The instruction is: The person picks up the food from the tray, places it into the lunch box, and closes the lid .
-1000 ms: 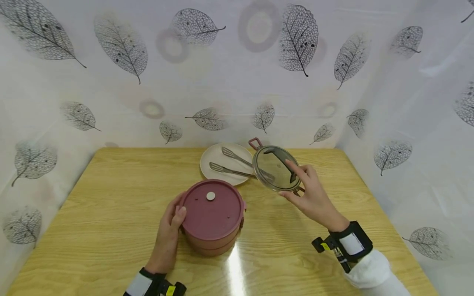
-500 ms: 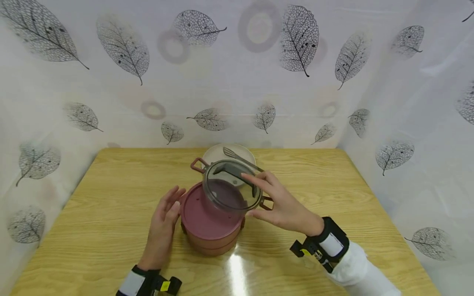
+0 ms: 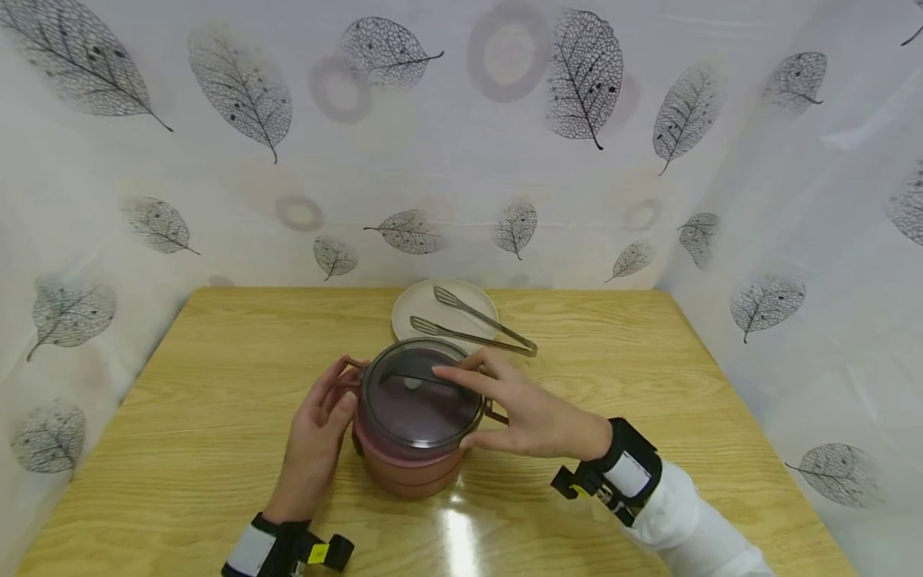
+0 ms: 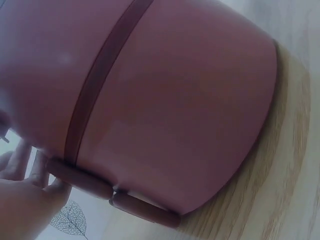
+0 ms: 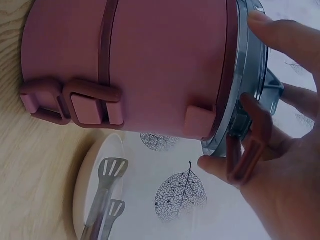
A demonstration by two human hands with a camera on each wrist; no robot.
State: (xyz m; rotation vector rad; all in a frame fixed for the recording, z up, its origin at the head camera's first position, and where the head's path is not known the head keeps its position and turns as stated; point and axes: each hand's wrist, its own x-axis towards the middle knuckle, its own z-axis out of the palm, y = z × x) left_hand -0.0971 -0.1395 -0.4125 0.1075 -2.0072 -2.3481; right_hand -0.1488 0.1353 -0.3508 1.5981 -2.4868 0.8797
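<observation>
A clear round lid (image 3: 425, 409) with a dark handle and pinkish-red side clips (image 5: 247, 155) lies over the top of a dusky-pink stacked lunch box (image 3: 411, 474). My right hand (image 3: 530, 413) holds this lid, its thumb at the near right rim and its index finger along the handle. In the right wrist view the lid sits at the box's top rim, its clip hanging loose. Close by the box's left side is my left hand (image 3: 310, 441), fingers slightly bent near the lid's left clip. In the left wrist view its fingers (image 4: 20, 160) are beside a side latch (image 4: 80, 177).
A whitish plate (image 3: 407, 308) stands behind the box on the wooden table (image 3: 238, 377). Metal tongs (image 3: 515, 346) with slotted ends lie across it, their joined end over the table. A leaf-patterned sheet (image 3: 447, 160) surrounds the table at the back and sides.
My right hand has carried the clear lid leftward from beside the plate and down onto the pink box. My left hand has loosened from the box's side and shifted slightly left.
</observation>
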